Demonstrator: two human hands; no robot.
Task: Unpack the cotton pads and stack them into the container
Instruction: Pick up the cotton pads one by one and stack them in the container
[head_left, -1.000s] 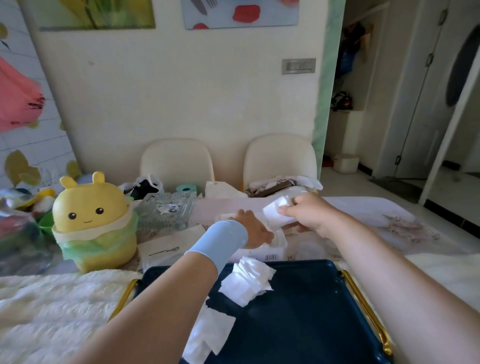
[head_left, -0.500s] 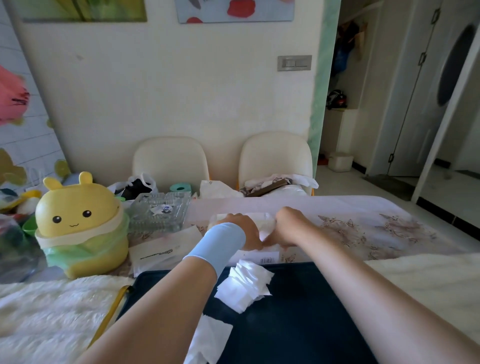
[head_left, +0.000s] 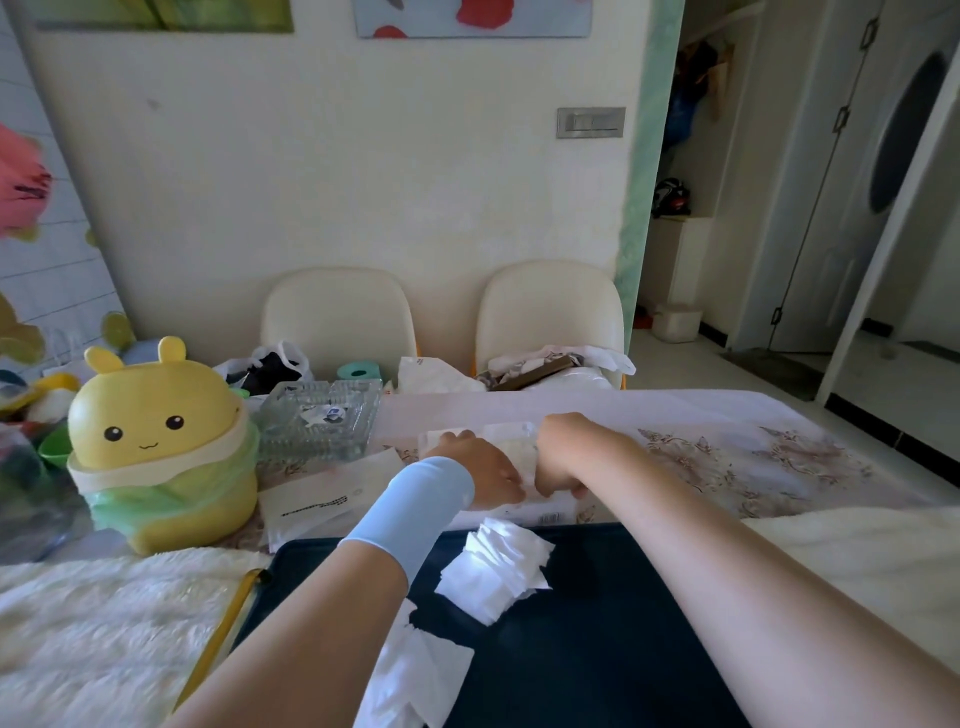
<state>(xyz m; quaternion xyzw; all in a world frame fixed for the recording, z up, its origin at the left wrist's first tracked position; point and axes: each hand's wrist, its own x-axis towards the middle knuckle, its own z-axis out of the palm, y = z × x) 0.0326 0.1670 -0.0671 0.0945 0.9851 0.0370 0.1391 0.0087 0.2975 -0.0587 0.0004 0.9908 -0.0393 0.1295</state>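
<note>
**Desk:** Where are you on the pads?

**Operator:** About midway, I judge. I have both hands out past the far edge of the tray (head_left: 597, 623), at the container (head_left: 506, 428), which sits on the counter (head_left: 727, 457) just beyond it. My left hand (head_left: 488, 475) is at the container's left side, back to the camera, fingers bent down towards it. My right hand (head_left: 561, 462) is at its right side, knuckles up, fingers curled under

**Desk:** Holding anything?

**Operator:** I cannot tell. Both sets of fingertips are hidden behind the hands themselves. White shows between them inside the clear walls, so I take it some cotton pads (head_left: 511, 451) are in, and I read this as pressing or squaring that stack

**Desk:** What's left?

**Operator:** Plenty. A loose pile (head_left: 498, 571) lies fanned and untidy on the tray, just on my side of the left hand. A second heap (head_left: 415, 675) lies nearer me, partly under my left forearm. Neither is stacked. Whether the pack is fully emptied I cannot say. A white strip with a barcode (head_left: 550, 517) shows below the hands at the tray's far edge, and it may be the packaging

**Desk:** Anything in the way?

**Operator:** No. The yellow bin (head_left: 156, 447) and the glass dish (head_left: 322, 421) stand off to the left, apart from the work. Some pads are in, and two heaps are left to gather and stack
</note>
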